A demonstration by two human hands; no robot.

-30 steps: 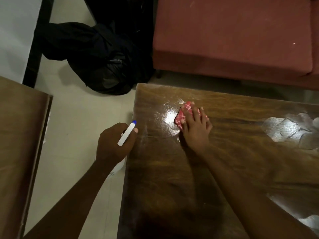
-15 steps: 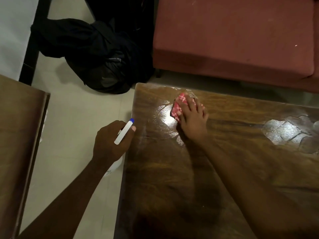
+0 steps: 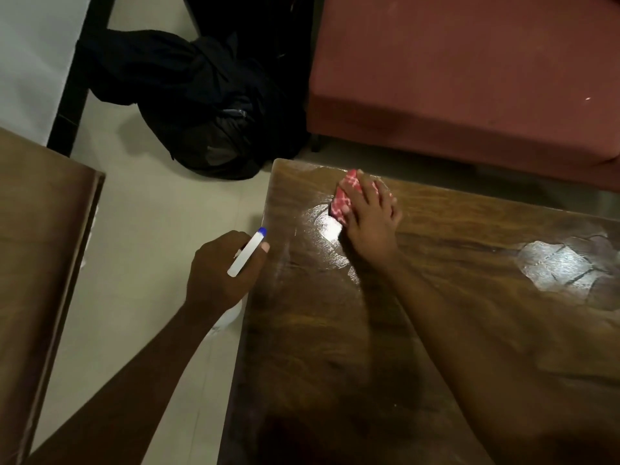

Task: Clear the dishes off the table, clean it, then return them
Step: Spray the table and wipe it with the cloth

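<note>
A red-and-white cloth [image 3: 345, 196] is pressed flat onto the table [image 3: 419, 330] by the right hand [image 3: 370, 218], near the table's upper left corner, a little above the centre of the frame. The fingers [image 3: 365, 193] are spread over the cloth rather than curled round it, so it is pinned under the palm and fingers, not pinched; only its left and upper edges are seen past the hand. The cloth's long axis runs from lower left to upper right of the frame, roughly along the line of the fingers, which point toward the table's far edge.

A wet, shiny patch [image 3: 327, 226] lies just below and left of the cloth, touching it. A second shiny patch [image 3: 563, 266] lies well apart, toward the right edge of the frame. The step in hand is judged to be the wiping; no dishes are seen on the visible part of the table.

The left hand [image 3: 221, 270] is held off the table, just beside its left edge and over the floor [image 3: 141, 229]. It is closed round a white spray bottle [image 3: 246, 253], whose blue tip points up and right, toward the cloth. The bottle's lower body is mostly hidden under the hand.

The right hand is the nearer one to the wet patch, so a sweep down and left is likely called for next.
</note>
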